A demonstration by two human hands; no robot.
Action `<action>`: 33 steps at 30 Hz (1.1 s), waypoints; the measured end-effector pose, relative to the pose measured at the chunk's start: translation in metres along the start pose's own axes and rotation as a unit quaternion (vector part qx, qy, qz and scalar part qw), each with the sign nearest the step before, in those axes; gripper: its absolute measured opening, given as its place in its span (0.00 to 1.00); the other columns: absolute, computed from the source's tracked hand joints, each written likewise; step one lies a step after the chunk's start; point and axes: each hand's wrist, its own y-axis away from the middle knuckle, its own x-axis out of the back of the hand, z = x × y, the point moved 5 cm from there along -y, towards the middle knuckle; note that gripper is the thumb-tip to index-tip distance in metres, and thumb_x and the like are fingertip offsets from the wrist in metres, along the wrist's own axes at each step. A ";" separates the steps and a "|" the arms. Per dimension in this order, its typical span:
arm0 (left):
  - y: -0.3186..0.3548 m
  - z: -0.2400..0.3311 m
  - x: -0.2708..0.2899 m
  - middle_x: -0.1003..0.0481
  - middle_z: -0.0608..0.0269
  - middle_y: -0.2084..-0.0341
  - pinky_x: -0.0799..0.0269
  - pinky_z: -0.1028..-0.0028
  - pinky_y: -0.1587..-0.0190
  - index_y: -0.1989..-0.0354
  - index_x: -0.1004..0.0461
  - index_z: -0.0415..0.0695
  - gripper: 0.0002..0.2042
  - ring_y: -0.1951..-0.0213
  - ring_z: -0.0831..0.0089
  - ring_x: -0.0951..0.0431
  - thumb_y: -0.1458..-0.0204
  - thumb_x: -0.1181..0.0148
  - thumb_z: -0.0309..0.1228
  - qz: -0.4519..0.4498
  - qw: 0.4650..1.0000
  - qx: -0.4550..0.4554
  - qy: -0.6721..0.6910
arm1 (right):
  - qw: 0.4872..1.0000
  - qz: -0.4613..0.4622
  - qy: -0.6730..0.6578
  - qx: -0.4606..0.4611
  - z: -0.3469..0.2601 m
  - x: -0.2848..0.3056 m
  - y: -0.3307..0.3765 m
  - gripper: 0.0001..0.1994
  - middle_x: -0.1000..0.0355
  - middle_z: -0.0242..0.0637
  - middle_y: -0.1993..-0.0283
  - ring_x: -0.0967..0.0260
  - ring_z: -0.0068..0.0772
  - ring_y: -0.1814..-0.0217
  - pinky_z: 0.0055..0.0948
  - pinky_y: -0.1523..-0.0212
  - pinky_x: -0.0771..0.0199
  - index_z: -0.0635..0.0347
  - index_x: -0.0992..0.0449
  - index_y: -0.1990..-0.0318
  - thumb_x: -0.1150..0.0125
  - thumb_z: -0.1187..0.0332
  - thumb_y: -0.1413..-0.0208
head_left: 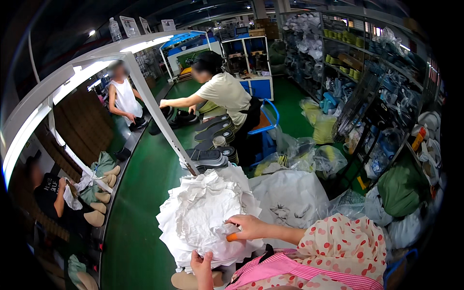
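In front of me a tall pile of crumpled white paper (208, 198) stands at the bench edge, its sheets fanning out all round. My right hand (249, 227) lies over the pile's right side, thumb and fingers closed on a fold of paper. Something orange covers one of its fingertips. My left hand (202, 266) is at the near edge of the pile, thumb and finger pointing up and apart, with nothing visible between them. A beige, sole-shaped piece (186, 280) shows below the paper, beside my left hand, partly hidden.
Beyond the paper are stacked dark soles (208, 157) and a co-worker (224, 92) handling black shoes. A white frame post (154, 111) rises close by. Along the left runs a conveyor with beige shoe lasts (94, 217); two people work there. Bagged goods (328, 159) and shelves fill the right.
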 end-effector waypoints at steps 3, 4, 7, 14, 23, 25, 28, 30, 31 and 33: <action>-0.003 0.020 -0.022 0.34 0.57 0.53 0.33 0.66 0.50 0.46 0.42 0.37 0.27 0.52 0.66 0.31 0.53 0.39 0.30 -0.024 0.995 -0.051 0.082 | 0.998 0.033 -0.040 0.037 -0.005 0.001 0.003 0.26 0.30 0.35 0.58 0.33 0.32 0.58 0.29 0.55 0.34 0.60 0.32 0.52 0.32 0.59 0.57; -0.004 0.026 -0.029 0.34 0.57 0.52 0.32 0.66 0.50 0.45 0.43 0.37 0.27 0.52 0.65 0.31 0.53 0.39 0.30 -0.032 0.991 -0.068 0.110 | 0.991 -0.006 -0.121 0.061 -0.005 -0.002 0.002 0.26 0.31 0.32 0.58 0.33 0.26 0.59 0.26 0.57 0.33 0.60 0.35 0.51 0.33 0.60 0.56; -0.012 0.016 -0.033 0.33 0.55 0.51 0.33 0.63 0.48 0.44 0.44 0.37 0.28 0.50 0.63 0.31 0.51 0.40 0.33 -0.036 0.988 -0.079 0.131 | 0.917 -0.130 -0.372 -0.060 0.008 -0.006 -0.001 0.26 0.33 0.27 0.60 0.36 0.16 0.62 0.19 0.63 0.35 0.57 0.39 0.49 0.34 0.63 0.53; -0.024 0.017 -0.047 0.30 0.55 0.59 0.29 0.70 0.56 0.49 0.40 0.37 0.18 0.59 0.69 0.27 0.46 0.49 0.29 0.034 0.994 -0.093 0.054 | 0.900 -0.106 -0.413 -0.093 0.034 -0.005 -0.010 0.26 0.35 0.25 0.62 0.41 0.12 0.64 0.14 0.68 0.39 0.53 0.43 0.47 0.36 0.65 0.51; -0.029 0.011 -0.019 0.33 0.67 0.74 0.34 0.78 0.69 0.70 0.35 0.42 0.09 0.72 0.77 0.32 0.43 0.50 0.35 0.178 0.967 -0.153 0.099 | 0.885 -0.195 -0.410 -0.104 0.034 -0.019 -0.010 0.23 0.36 0.23 0.64 0.43 0.11 0.63 0.15 0.64 0.42 0.58 0.40 0.48 0.37 0.66 0.50; -0.023 0.023 -0.010 0.34 0.68 0.77 0.36 0.79 0.71 0.73 0.36 0.42 0.10 0.74 0.78 0.34 0.43 0.51 0.35 0.211 0.952 -0.219 0.029 | 0.851 -0.244 -0.453 -0.106 0.028 -0.027 -0.005 0.21 0.35 0.23 0.63 0.43 0.10 0.62 0.15 0.63 0.40 0.59 0.38 0.49 0.38 0.67 0.49; -0.021 0.030 0.007 0.35 0.68 0.78 0.37 0.79 0.72 0.73 0.36 0.41 0.11 0.76 0.79 0.36 0.42 0.52 0.35 0.263 0.920 -0.279 -0.077 | 0.855 -0.243 -0.455 -0.059 0.018 -0.038 0.005 0.16 0.36 0.21 0.67 0.42 0.12 0.65 0.18 0.65 0.39 0.58 0.33 0.56 0.39 0.63 0.49; -0.017 0.031 0.014 0.33 0.67 0.76 0.36 0.77 0.69 0.71 0.34 0.41 0.12 0.73 0.78 0.34 0.42 0.52 0.37 0.269 0.918 -0.268 -0.118 | 0.919 -0.193 -0.342 -0.037 0.023 -0.037 0.003 0.16 0.37 0.22 0.70 0.42 0.13 0.67 0.18 0.67 0.39 0.58 0.33 0.57 0.37 0.63 0.50; -0.021 0.036 0.012 0.31 0.66 0.74 0.35 0.76 0.66 0.69 0.33 0.41 0.12 0.71 0.78 0.33 0.42 0.51 0.38 0.255 0.928 -0.241 -0.125 | 0.943 -0.171 -0.285 -0.026 0.021 -0.035 0.001 0.16 0.37 0.22 0.71 0.42 0.13 0.68 0.19 0.68 0.39 0.57 0.33 0.58 0.36 0.62 0.51; -0.025 0.038 -0.002 0.28 0.65 0.67 0.34 0.73 0.60 0.64 0.30 0.41 0.13 0.64 0.75 0.30 0.43 0.51 0.40 0.222 0.963 -0.154 0.000 | 0.952 -0.132 -0.271 -0.055 0.029 -0.021 -0.006 0.17 0.39 0.23 0.74 0.44 0.12 0.71 0.19 0.71 0.41 0.56 0.33 0.58 0.35 0.62 0.52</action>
